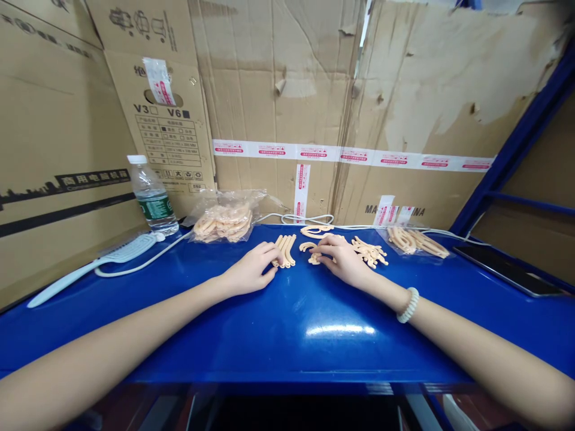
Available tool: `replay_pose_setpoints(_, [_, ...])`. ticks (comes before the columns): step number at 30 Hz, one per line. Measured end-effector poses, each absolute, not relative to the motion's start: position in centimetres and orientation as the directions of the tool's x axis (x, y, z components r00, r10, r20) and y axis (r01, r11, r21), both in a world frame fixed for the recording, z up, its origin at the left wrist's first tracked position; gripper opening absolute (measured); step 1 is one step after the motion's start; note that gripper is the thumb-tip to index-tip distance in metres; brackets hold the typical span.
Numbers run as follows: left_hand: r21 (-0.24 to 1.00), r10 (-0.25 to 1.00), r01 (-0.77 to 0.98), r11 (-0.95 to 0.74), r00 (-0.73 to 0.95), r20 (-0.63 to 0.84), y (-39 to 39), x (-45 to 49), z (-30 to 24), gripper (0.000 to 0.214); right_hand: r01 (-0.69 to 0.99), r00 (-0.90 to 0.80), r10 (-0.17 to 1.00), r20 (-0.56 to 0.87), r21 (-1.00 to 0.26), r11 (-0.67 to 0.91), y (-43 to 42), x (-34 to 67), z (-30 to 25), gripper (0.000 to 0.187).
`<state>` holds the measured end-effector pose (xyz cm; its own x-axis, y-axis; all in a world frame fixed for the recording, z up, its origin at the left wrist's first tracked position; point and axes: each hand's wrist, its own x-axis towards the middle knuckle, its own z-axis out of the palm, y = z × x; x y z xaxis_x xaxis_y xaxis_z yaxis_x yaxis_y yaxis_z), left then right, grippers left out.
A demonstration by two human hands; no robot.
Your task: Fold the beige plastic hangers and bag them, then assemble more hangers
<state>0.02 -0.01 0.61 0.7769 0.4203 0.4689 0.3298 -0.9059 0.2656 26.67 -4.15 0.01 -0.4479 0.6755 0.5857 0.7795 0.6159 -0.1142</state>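
Note:
Side by side on the blue tabletop lies a row of slim, curved beige strips. My left hand rests at the row's left side, fingertips touching it and thumb apart from the fingers. My right hand is bent over a small beige piece, its fingers closing on it and partly hiding it. An arched beige piece lies just left of those fingers. Behind that hand are longer beige loops, partly covered. A heap of knobbly beige pieces lies right of it.
On the left stand a water bottle, a pale hairbrush and a clear bag of beige pieces. To the right are another bag and a dark flat device. A white cable runs along the cardboard wall.

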Motion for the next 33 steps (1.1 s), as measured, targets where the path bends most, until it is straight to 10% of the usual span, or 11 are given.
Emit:
replay_pose_setpoints(11, [0.216,0.407,0.345,-0.913,0.79,0.459,-0.7,0.2,1.0,0.019,0.802,-0.345,0.715,0.608,-0.206,0.561,-5.6,29.4,3.0,0.024])
replay_pose_setpoints(24, [0.112,0.298,0.278,-0.954,0.842,0.449,-1.4,0.3,1.0,0.019,0.837,-0.51,0.843,0.171,-0.126,0.532,-6.6,31.2,4.4,0.038])
replay_pose_setpoints(33, [0.079,0.268,0.261,-0.962,0.854,0.446,-1.7,0.5,1.1,0.018,0.964,-0.267,0.961,0.068,-0.002,0.267,-6.5,37.4,6.1,0.059])
